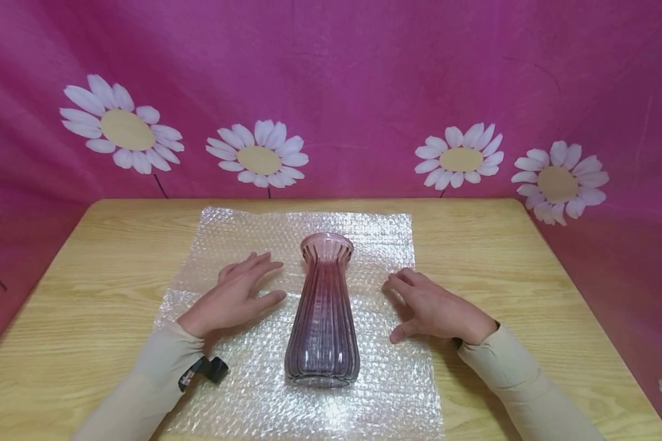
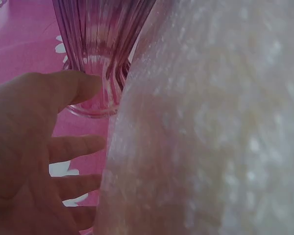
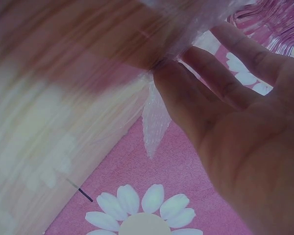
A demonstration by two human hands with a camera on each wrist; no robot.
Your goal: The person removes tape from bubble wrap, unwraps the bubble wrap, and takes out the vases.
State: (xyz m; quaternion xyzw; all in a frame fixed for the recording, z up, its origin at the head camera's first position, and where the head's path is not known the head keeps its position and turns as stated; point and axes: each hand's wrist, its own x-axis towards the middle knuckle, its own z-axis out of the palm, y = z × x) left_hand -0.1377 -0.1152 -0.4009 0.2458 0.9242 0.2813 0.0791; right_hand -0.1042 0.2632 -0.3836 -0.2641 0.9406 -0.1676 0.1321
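Observation:
A ribbed glass vase, pink at the flared mouth and purple-grey towards the base, lies on its side on a sheet of bubble wrap. Its mouth points to the far side of the table. To the left of the vase my left hand is spread over the wrap, thumb and fingers extended and apart from the glass. My right hand is at the sheet's right edge, its fingers loosely bent. In the right wrist view, the fingertips touch the wrap. Neither hand holds the vase.
The bubble wrap covers the middle of a light wooden table. Behind and beside the table hangs a magenta cloth printed with white daisies. A black strap with a small device is on the left wrist.

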